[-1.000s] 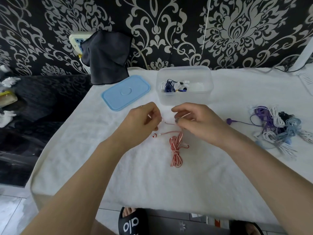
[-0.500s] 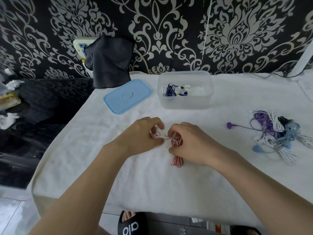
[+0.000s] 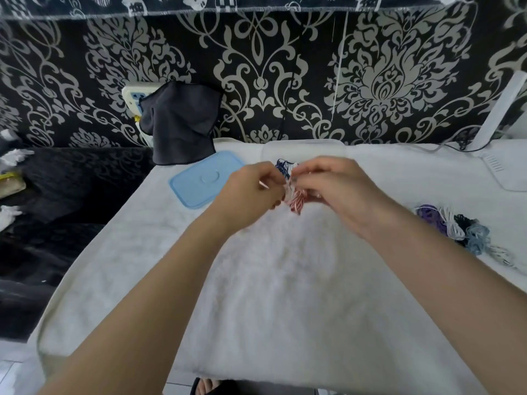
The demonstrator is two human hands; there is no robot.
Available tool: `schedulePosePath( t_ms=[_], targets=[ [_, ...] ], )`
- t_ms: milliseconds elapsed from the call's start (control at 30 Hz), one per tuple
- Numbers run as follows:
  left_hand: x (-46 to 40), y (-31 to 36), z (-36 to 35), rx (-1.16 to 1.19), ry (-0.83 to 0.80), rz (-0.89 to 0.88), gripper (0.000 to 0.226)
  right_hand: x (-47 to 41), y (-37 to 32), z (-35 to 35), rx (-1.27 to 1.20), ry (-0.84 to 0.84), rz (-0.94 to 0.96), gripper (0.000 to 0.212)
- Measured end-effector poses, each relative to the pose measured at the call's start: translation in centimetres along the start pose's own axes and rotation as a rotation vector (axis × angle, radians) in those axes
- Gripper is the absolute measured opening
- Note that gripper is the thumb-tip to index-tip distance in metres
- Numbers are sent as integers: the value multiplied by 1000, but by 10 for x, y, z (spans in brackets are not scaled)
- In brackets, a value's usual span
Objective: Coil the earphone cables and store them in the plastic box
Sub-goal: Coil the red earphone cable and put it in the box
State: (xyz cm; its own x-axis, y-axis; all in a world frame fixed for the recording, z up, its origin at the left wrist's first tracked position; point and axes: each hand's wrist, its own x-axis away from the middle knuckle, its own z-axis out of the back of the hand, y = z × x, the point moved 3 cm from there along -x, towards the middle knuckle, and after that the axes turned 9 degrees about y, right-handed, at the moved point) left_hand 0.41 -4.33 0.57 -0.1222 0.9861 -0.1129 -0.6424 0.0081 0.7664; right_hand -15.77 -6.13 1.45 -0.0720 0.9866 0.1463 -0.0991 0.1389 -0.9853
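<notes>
The red-and-white coiled earphone cable (image 3: 296, 201) hangs between both hands, lifted above the white cloth. My left hand (image 3: 252, 192) pinches its left side, with a thin cable end poking out past the fingers. My right hand (image 3: 333, 189) grips the bundle from the right. Right behind the hands stands the clear plastic box (image 3: 302, 146), mostly hidden; a coiled blue and white cable (image 3: 283, 166) shows inside it. The frame is motion-blurred.
The box's blue lid (image 3: 204, 179) lies on the white cloth (image 3: 285, 295) to the left. A pile of purple, white, black and blue earphone cables (image 3: 456, 226) lies at the right. A dark cloth (image 3: 181, 124) hangs over a power strip at the back left.
Both hands have lifted the red-and-white bundle off the cloth and carried it away from me, up to the front of the plastic box. The view has tilted upward.
</notes>
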Motion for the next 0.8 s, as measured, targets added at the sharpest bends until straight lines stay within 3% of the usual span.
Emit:
schedulePosePath(
  t_ms=[167, 300, 367, 433, 533, 667, 800],
  targets=[
    [-67, 32, 9, 101, 17, 52, 16, -62, -50, 8, 268, 91, 115, 12],
    [-99, 33, -10, -67, -103, 77, 26, -114, -32, 10, 647, 244, 97, 13],
    [-100, 27, -22, -202, -169, 72, 37, -118, -13, 5, 841, 179, 72, 17],
    [-96, 19, -30, -295, -195, 63, 45, -114, 1, -4, 983, 3, 46, 26],
    [-86, 11, -34, -343, -193, 17, 50, -108, 1, -8, 975, -175, 14, 33],
    [-74, 16, -30, -311, -64, -73, 52, -103, -7, -8, 994, -224, 25, 35],
    [-57, 26, -34, -299, 23, -195, 53, -97, -18, 6, 1091, 8, 162, 30]
  ],
)
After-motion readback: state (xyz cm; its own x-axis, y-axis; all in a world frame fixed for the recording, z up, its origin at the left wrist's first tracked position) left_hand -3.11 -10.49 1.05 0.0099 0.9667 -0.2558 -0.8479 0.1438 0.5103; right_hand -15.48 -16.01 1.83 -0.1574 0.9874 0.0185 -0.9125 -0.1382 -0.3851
